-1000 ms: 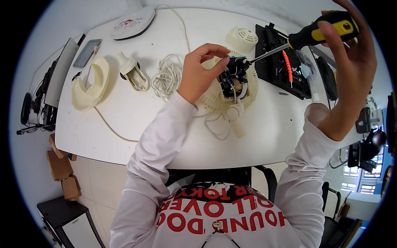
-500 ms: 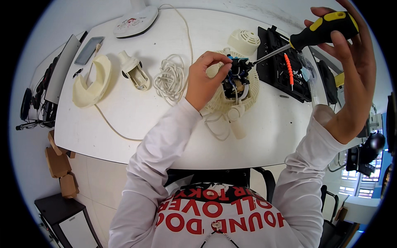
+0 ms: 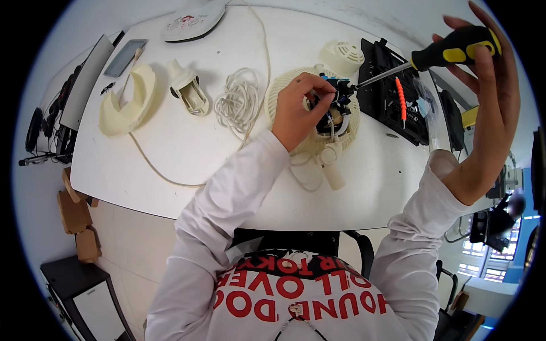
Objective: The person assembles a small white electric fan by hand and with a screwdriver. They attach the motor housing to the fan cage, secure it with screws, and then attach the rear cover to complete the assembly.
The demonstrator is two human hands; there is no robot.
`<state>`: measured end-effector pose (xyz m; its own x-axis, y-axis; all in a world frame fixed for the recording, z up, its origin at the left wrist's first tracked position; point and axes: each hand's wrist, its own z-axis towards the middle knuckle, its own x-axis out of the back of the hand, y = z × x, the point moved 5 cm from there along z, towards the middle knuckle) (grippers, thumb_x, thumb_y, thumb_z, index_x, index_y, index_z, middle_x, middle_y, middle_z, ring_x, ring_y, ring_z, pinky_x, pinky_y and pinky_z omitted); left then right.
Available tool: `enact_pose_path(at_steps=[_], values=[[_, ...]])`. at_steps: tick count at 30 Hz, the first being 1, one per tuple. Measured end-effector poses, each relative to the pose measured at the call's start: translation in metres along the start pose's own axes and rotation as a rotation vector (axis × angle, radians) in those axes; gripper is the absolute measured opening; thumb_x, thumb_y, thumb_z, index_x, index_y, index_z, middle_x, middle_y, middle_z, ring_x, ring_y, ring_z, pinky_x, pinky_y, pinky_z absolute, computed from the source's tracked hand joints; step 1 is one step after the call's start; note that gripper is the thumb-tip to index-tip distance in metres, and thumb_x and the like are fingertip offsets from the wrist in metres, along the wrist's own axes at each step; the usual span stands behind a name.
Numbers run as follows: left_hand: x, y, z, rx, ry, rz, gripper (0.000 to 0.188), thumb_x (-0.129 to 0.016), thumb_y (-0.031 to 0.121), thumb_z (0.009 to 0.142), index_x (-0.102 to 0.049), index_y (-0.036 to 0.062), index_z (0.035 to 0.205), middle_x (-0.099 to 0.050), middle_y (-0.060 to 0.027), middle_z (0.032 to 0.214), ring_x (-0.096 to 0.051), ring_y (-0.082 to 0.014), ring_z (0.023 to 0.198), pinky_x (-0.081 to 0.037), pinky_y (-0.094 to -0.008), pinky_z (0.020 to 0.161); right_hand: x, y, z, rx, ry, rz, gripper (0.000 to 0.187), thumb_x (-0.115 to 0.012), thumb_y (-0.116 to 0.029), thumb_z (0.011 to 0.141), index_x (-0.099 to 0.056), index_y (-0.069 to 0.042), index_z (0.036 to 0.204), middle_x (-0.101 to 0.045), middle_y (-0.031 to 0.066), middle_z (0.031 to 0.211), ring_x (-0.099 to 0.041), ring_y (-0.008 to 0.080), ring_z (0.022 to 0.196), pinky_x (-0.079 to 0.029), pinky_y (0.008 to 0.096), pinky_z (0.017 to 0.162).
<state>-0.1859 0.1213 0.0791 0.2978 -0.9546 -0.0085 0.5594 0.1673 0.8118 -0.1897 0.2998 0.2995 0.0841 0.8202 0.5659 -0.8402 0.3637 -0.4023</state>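
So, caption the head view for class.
Left hand pinching a dark wired assembly, right hand holding a black-and-yellow screwdriver to it.

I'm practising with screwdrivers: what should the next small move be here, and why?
Probably a slight turn of the screwdriver: the right hand holds it, its tip appears to meet the dark assembly, and the left hand seems to pinch that assembly's edge.

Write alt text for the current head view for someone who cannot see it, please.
A person's right hand holds a screwdriver, tip at an opened fan the left hand pinches; a coiled cord and black tool case flank it on a white table.
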Motion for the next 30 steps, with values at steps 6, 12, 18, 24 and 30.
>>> enact_pose_path(at_steps=[6,12,18,24,30], values=[[-0.003,0.004,-0.006,-0.005,0.066,-0.005,0.012,-0.066,-0.001,0.079,-0.064,0.0047,0.089,-0.063,-0.0044,0.085,-0.058,-0.0142,0.075,-0.045,-0.0257,0.065,0.033,0.058,0.006,-0.06,0.369,-0.39,0.037,-0.067,-0.037,0.086,-0.065,-0.008,0.108,-0.067,0.0093,0.096,-0.067,0.0183,0.085,-0.056,0.0277,0.074],[0.001,0.002,-0.007,0.022,0.087,-0.03,0.014,-0.066,-0.001,0.08,-0.065,0.005,0.092,-0.064,-0.0042,0.089,-0.057,-0.0137,0.08,-0.046,-0.0254,0.07,0.012,0.024,-0.004,-0.012,0.497,-0.32,0.034,-0.072,-0.034,0.082,-0.067,-0.005,0.1,-0.066,0.0087,0.088,-0.064,0.016,0.08,-0.052,0.0242,0.074],[-0.001,0.003,-0.006,0.049,0.075,-0.028,0.018,-0.065,-0.001,0.08,-0.068,0.0051,0.097,-0.063,-0.0048,0.089,-0.059,-0.0135,0.081,-0.047,-0.0252,0.071,0.015,0.021,-0.006,0.049,0.531,-0.274,0.027,-0.076,-0.025,0.081,-0.069,-0.004,0.095,-0.066,0.0051,0.084,-0.063,0.0107,0.077,-0.048,0.0191,0.068],[-0.002,0.005,-0.004,0.055,0.081,-0.004,0.02,-0.065,-0.001,0.08,-0.069,0.0051,0.099,-0.063,-0.0056,0.087,-0.06,-0.0138,0.079,-0.048,-0.0256,0.072,0.024,0.024,-0.008,0.028,0.588,-0.41,0.033,-0.069,-0.035,0.085,-0.07,-0.006,0.1,-0.069,0.0068,0.09,-0.065,0.0132,0.079,-0.051,0.0228,0.072],[-0.001,0.004,-0.004,0.082,0.097,0.03,0.018,-0.066,0.003,0.081,-0.069,0.0063,0.098,-0.063,-0.0039,0.086,-0.06,-0.0121,0.078,-0.046,-0.0248,0.068,0.048,0.015,-0.013,0.056,0.647,-0.305,0.034,-0.06,-0.033,0.091,-0.067,-0.004,0.107,-0.069,0.0125,0.094,-0.069,0.0268,0.091,-0.054,0.0322,0.084]])
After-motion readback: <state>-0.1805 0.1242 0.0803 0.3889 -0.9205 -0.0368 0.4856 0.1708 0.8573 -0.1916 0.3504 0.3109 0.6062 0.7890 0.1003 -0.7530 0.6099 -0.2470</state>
